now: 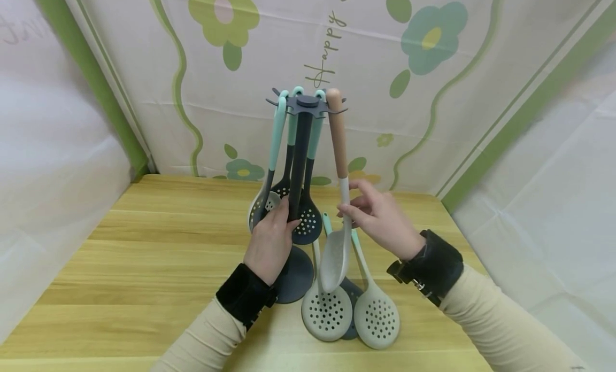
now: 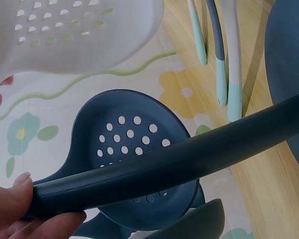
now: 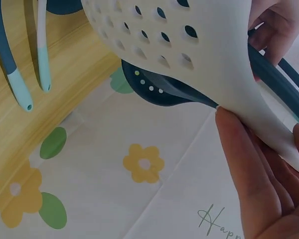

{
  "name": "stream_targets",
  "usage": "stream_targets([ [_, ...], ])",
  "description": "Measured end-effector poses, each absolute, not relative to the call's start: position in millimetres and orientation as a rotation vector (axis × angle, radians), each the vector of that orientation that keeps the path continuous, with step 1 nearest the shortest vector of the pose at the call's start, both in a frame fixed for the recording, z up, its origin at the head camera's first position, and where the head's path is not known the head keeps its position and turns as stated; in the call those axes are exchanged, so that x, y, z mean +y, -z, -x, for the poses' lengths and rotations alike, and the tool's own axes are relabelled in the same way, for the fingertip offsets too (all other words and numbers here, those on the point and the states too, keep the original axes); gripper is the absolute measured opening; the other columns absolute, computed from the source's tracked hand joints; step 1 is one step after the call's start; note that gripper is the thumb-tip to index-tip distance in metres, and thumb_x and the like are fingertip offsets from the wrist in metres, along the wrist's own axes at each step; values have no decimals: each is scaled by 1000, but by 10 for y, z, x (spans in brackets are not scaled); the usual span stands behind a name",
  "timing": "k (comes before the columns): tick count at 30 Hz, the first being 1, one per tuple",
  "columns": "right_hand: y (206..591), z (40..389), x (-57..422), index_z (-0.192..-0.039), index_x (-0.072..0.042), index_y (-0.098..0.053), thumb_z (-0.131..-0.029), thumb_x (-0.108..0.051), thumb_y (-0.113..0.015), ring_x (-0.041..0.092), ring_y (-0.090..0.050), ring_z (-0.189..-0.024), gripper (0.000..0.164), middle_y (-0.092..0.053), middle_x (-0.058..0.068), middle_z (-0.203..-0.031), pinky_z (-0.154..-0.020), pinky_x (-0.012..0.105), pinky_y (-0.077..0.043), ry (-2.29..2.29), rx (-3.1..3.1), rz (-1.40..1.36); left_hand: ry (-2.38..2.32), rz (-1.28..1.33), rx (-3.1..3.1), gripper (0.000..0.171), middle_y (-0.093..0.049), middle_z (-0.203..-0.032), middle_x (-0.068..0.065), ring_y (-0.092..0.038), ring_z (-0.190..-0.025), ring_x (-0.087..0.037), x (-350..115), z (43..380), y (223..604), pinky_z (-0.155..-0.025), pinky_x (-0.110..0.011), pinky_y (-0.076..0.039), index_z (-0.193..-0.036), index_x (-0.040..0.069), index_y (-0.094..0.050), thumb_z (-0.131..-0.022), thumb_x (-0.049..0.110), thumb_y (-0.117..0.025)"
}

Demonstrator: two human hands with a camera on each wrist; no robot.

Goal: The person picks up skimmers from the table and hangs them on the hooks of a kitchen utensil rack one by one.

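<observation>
My left hand (image 1: 269,241) grips the dark post (image 1: 300,163) of a utensil stand, whose hooked top (image 1: 308,103) and round base (image 1: 297,278) show in the head view. In my right hand (image 1: 382,217), thumb and fingers pinch the white neck of a skimmer with a wood-coloured handle (image 1: 338,142). That handle's upper end is at the right side of the hooked top; whether it hangs there I cannot tell. The skimmer's white perforated head (image 3: 214,55) fills the top of the right wrist view. Several mint-handled utensils hang around the post, including a dark skimmer (image 1: 308,222).
Two pale skimmers (image 1: 327,316) lie on the wooden table (image 1: 159,265) right of the base, with a dark perforated utensil (image 1: 352,293) partly under them. A flower-printed cloth (image 1: 289,46) stands behind the table, and pale cloth walls flank both sides.
</observation>
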State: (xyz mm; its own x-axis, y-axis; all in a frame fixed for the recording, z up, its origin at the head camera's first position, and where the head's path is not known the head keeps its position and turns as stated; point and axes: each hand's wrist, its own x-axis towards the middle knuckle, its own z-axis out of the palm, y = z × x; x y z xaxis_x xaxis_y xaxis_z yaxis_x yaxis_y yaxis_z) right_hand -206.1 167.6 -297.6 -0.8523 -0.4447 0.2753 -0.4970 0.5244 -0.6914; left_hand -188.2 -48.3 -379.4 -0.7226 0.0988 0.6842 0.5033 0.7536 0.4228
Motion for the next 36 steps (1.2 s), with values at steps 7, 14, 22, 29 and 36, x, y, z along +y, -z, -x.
stream_targets([
  [7, 3014, 2069, 1646, -127, -3, -49, -99, -10, -60, 25, -74, -87, 31, -75, 19, -98, -76, 44, -62, -1251, -2710, -819, 807, 442, -2298, 45, -68, -105, -22, -72, -90, -32, -480, 1879, 3789, -71, -38, -61, -131, -10, -53, -91, 4, -69],
  [14, 3059, 2149, 1647, -130, -3, -48, -99, -11, -60, 26, -74, -89, 33, -75, 19, -101, -76, 42, -62, -1178, -2700, -809, 801, 447, -2280, 45, -68, -106, -22, -72, -91, -32, -490, 1893, 3806, -72, -39, -61, -130, -9, -53, -91, 3, -70],
  [22, 3120, 2211, 1598, -132, -5, -48, -98, -11, -61, 26, -74, -86, 37, -75, 17, -100, -73, 42, -62, -1101, -2669, -791, 793, 449, -2279, 46, -68, -104, -23, -72, -87, -32, -476, 1887, 3806, -68, -38, -61, -132, -9, -52, -91, 3, -69],
  [29, 3198, 2241, 1549, -131, -2, -47, -97, -11, -63, 30, -75, -88, 39, -75, 19, -100, -75, 47, -61, -1020, -2604, -791, 788, 450, -2292, 46, -68, -104, -23, -72, -84, -31, -462, 1898, 3815, -67, -37, -61, -132, -10, -51, -92, 4, -69],
  [36, 3294, 2242, 1476, -134, -3, -46, -97, -10, -63, 31, -75, -87, 41, -75, 18, -98, -67, 43, -61, -993, -2542, -799, 747, 453, -2258, 46, -68, -101, -23, -71, -82, -32, -472, 1899, 3837, -66, -37, -60, -131, -11, -52, -90, 3, -70],
])
